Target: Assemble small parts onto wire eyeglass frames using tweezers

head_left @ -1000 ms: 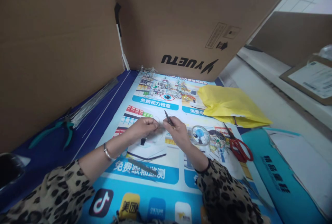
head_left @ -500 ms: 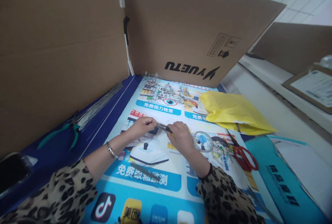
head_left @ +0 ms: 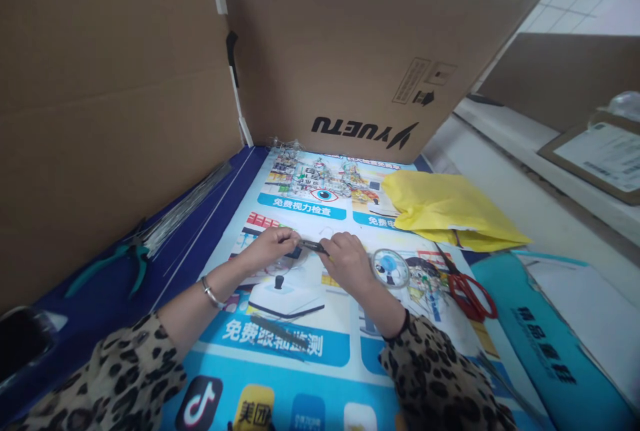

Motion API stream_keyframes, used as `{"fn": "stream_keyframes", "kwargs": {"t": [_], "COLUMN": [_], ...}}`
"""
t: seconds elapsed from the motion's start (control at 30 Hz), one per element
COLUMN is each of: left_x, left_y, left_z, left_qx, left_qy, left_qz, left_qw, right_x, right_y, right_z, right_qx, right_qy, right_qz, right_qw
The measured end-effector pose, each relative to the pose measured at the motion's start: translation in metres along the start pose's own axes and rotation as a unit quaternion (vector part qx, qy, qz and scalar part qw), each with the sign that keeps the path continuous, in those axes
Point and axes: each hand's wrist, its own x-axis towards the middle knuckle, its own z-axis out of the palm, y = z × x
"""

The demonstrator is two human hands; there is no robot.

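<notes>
Over the printed sheet (head_left: 287,368), my right hand (head_left: 347,263) is closed around what look like slim pliers (head_left: 312,245), jaws pointing left. The tips of the jaws reach the fingertips of my left hand (head_left: 274,246), which is closed in a pinch. What those fingers pinch is too small to make out; faint thin wire seems to loop below them. Just right of my right hand lies a round clear dish or spool (head_left: 390,268). Dark thin strips (head_left: 280,331) lie on the sheet nearer to me.
Cardboard walls (head_left: 320,51) stand at the left and back. Teal-handled pliers (head_left: 137,268) lie by a bundle of straight wires (head_left: 185,208) on the left. To the right are red-handled scissors (head_left: 473,294), a yellow bag (head_left: 450,208) and a teal folder (head_left: 530,324). Tangled wire pieces (head_left: 320,174) lie at the back.
The view has shifted slightly. Both hands keep almost the same pose, with the pliers still between them and tilted a little differently.
</notes>
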Motion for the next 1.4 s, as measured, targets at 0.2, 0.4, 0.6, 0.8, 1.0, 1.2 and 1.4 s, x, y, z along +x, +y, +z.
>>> {"fn": "stream_keyframes", "kwargs": {"t": [0.2, 0.4, 0.6, 0.8, 1.0, 1.2, 1.4], "left_x": [-0.0002, -0.0005, -0.0004, -0.0003, -0.0005, -0.0006, 0.0016], "left_y": [0.0017, 0.0017, 0.0020, 0.0003, 0.0006, -0.0006, -0.0036], "left_z": [0.0004, 0.0005, 0.0003, 0.0007, -0.0007, -0.0023, -0.0012], "left_qx": [0.015, 0.020, 0.016, 0.013, 0.034, 0.071, 0.079], "left_qy": [0.001, -0.003, -0.016, -0.011, -0.028, -0.037, -0.024], "left_qz": [-0.003, -0.006, -0.009, -0.015, 0.006, 0.028, 0.035], "left_qw": [1.000, 1.000, 1.000, 1.000, 0.999, 0.996, 0.996], "right_x": [-0.0002, -0.0011, -0.0019, -0.0024, -0.0031, -0.0043, -0.0045], "right_y": [0.0006, 0.0006, 0.0001, -0.0003, -0.0004, -0.0013, -0.0049], "right_z": [-0.0006, -0.0005, 0.0011, 0.0022, 0.0054, 0.0067, 0.0062], "right_qx": [0.004, -0.010, -0.013, -0.002, 0.008, 0.009, 0.031], "right_qy": [0.002, 0.001, 0.001, 0.002, -0.009, -0.021, -0.041], "right_qz": [-0.003, 0.000, -0.003, -0.005, 0.000, 0.007, 0.043], "right_qw": [1.000, 1.000, 1.000, 1.000, 1.000, 1.000, 0.998]}}
